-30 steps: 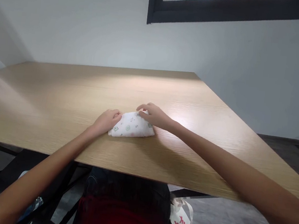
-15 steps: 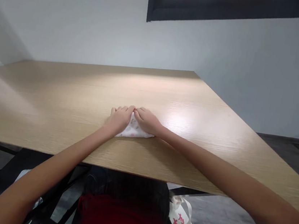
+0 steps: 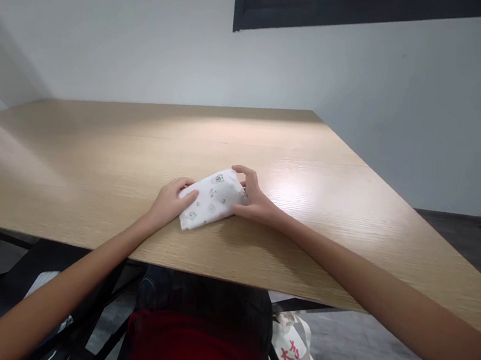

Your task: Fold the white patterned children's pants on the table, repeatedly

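A folded white cloth (image 3: pixel 212 200) with small printed figures lies tilted between my hands, its right end higher and farther from me. My left hand (image 3: pixel 173 198) grips its left end, thumb on top and fingers behind. At the right end my right hand (image 3: pixel 253 196) holds the cloth between its thumb along the near edge and its fingers at the far corner. Whether the cloth's underside touches the table is hard to make out.
The pale wooden table (image 3: pixel 139 144) reaches back to a grey wall (image 3: pixel 153 35) with a dark-framed window (image 3: pixel 282 13). Below the front edge, a white bag (image 3: pixel 296 350) with red characters rests at the right. A black bench (image 3: pixel 3 291) stands at the lower left.
My hands have moved apart to the two ends of the cloth. More of its printed face shows, and it has turned so its right end points away from me.
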